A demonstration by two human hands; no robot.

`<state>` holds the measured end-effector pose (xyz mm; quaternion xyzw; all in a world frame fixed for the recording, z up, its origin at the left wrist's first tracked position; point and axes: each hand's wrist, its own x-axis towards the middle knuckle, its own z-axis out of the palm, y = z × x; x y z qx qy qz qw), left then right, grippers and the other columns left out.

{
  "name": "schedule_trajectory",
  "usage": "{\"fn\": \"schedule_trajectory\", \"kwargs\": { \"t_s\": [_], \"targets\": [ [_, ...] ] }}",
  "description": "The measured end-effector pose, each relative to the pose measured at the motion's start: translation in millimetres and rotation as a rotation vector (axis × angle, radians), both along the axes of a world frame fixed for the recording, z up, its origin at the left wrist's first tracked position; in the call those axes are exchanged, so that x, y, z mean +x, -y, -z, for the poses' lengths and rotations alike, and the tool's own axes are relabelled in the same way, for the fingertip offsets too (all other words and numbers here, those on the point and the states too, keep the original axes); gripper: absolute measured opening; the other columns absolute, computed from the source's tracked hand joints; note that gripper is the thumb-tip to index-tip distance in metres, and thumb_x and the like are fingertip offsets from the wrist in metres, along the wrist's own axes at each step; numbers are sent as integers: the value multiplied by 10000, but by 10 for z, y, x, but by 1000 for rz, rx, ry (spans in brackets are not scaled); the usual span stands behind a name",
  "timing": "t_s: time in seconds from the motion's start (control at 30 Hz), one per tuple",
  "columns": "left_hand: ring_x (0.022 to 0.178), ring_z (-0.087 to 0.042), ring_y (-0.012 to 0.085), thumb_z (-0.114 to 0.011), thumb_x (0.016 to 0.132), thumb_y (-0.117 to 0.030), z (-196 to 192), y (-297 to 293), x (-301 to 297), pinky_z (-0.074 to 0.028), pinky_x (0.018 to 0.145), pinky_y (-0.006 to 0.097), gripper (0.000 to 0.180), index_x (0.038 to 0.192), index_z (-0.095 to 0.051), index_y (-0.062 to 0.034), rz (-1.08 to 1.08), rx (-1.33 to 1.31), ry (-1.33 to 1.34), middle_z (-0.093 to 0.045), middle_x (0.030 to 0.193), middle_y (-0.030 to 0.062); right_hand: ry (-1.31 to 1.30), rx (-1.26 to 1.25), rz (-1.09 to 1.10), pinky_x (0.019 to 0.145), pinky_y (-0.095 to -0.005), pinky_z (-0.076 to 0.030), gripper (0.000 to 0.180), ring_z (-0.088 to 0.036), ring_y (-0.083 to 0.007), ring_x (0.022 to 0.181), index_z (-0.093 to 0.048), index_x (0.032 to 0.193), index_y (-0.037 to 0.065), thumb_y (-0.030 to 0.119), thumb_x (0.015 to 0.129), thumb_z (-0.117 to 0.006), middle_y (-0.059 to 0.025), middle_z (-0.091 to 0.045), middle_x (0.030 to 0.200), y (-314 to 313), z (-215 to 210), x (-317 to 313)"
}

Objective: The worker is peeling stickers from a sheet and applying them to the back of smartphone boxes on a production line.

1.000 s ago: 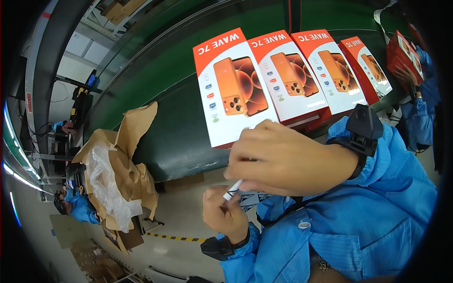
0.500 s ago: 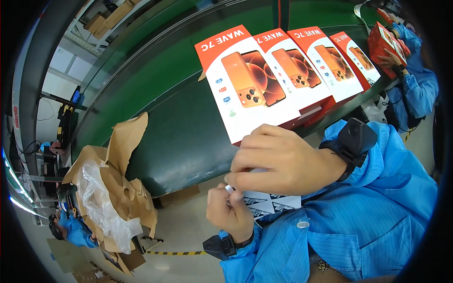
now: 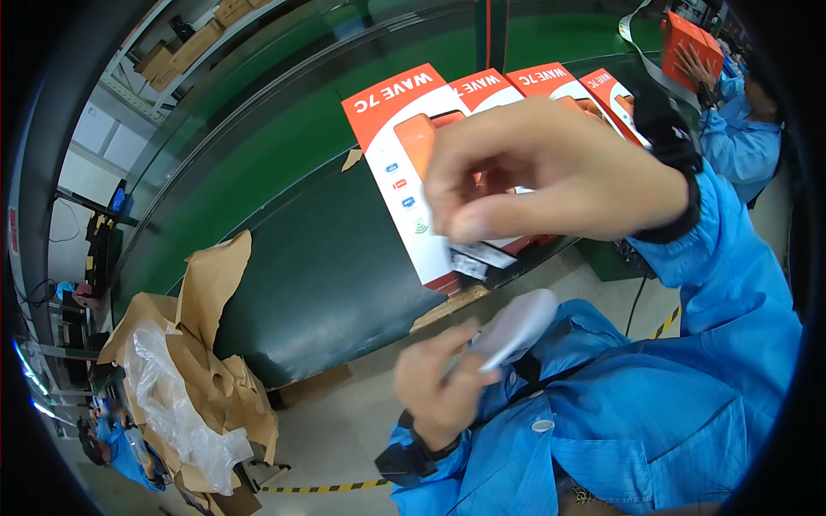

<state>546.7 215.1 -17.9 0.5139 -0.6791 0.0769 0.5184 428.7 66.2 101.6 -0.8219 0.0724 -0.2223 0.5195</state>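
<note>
white label sheet (image 3: 516,327), blurred, slants up-right from the left hand (image 3: 439,391) pinching it; right hand (image 3: 551,172), fingertips pressed together, hovers above it, before the orange-white boxes (image 3: 404,163).

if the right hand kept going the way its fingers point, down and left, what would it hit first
Most likely the nearest orange and white box on the green belt, just beyond the right hand; depth is unclear.

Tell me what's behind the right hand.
The right hand covers the middle of the nearest orange-and-white box on the green belt; three more boxes follow. Its fingertip contents are hidden.
</note>
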Motion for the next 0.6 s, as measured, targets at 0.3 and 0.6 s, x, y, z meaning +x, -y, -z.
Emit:
{"fn": "schedule_trajectory", "kwargs": {
  "t_s": [0.3, 0.6],
  "targets": [
    [546, -494, 181, -604, 662, -246, -44, 371, -300, -386, 502, 242, 276, 607, -429, -41, 8, 60, 272, -511, 1098, 207, -268, -12, -9, 565, -276, -403, 108, -490, -150, 623, -505, 723, -1, 93, 719, -558, -61, -493, 617, 129, 219, 170],
    [531, -438, 91, -560, 771, -262, -29, 347, -244, -371, 510, 196, 256, 619, -452, -87, -37, 67, 246, -573, 1043, 48, -318, -108, -88, 557, -210, -374, 64, -445, -67, 620, -506, 780, -4, 56, 790, -523, -17, -478, 677, 117, 163, 235]
  ]
}}
